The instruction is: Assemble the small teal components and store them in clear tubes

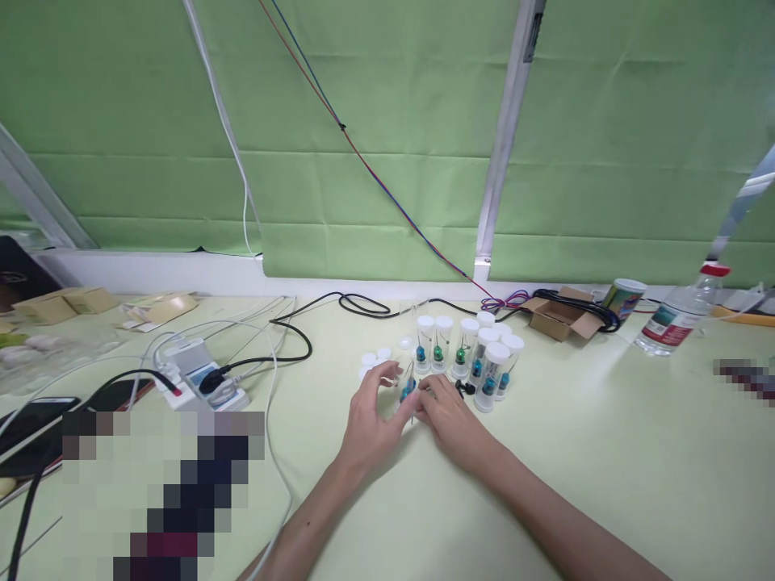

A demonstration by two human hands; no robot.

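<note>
My left hand curves round a clear tube with a small blue part and thin wire leads; its thumb lies along the front. Close against it, my right hand has its fingers pinched together at the tube's right side, and what they grip is hidden. Behind the hands stand several clear tubes with white caps, holding blue or green parts with leads. Several loose white caps lie beyond my left fingers. A small black piece rests beside my right hand.
A power strip with plugs and trailing cables is at left, near dark phones. Along the back are an open cardboard box, a coiled black cable, a printed can and a plastic bottle. A white cable runs by my left forearm.
</note>
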